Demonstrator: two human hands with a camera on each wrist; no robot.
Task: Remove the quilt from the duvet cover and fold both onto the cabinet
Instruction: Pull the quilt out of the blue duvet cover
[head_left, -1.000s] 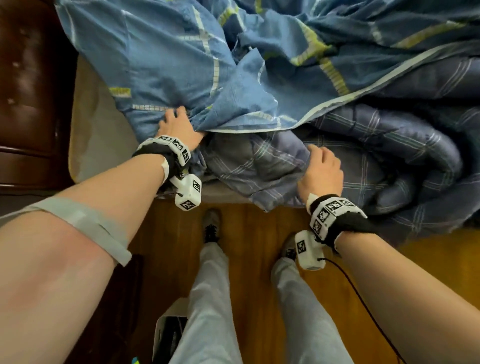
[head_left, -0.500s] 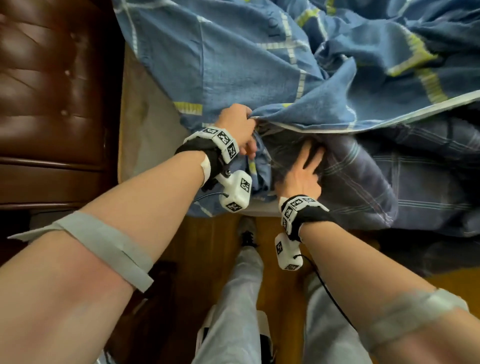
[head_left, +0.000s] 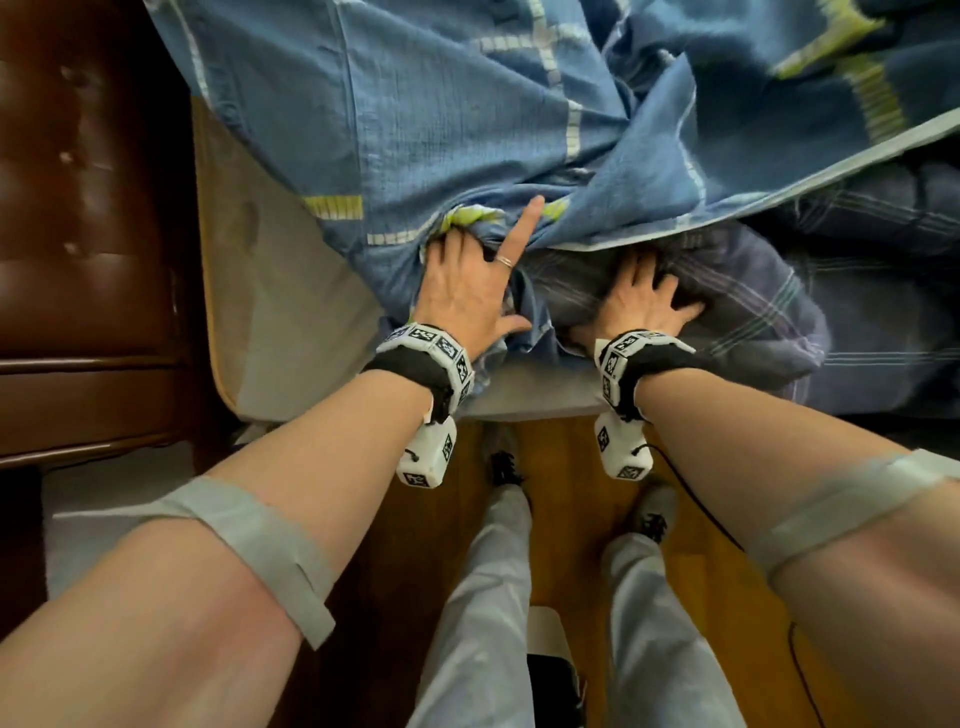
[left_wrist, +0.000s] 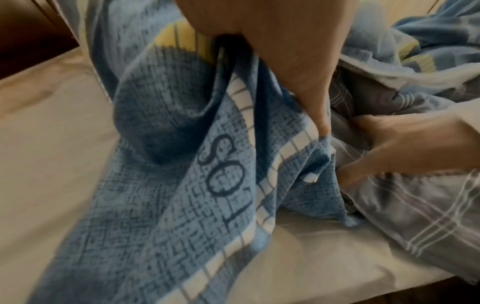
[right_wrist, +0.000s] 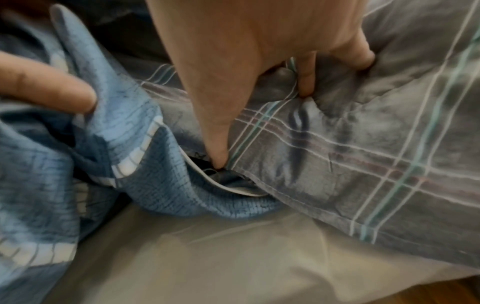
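Wooden floor (head_left: 566, 519), dark tufted leather headboard (head_left: 88, 208), beige mattress sheet (head_left: 291, 312)

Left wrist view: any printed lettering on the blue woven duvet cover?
Yes, dark letters are printed on the blue woven duvet cover, beside its white checked stripe, just below the left hand.

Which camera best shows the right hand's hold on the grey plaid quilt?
Right wrist: the right hand digs curled fingers into the quilt up close. Head shows it from above; left wrist only blurred at the edge.

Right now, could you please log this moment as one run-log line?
stage: separating quilt | left hand: grips duvet cover | right hand: grips quilt | site: bed | folded: nothing yet
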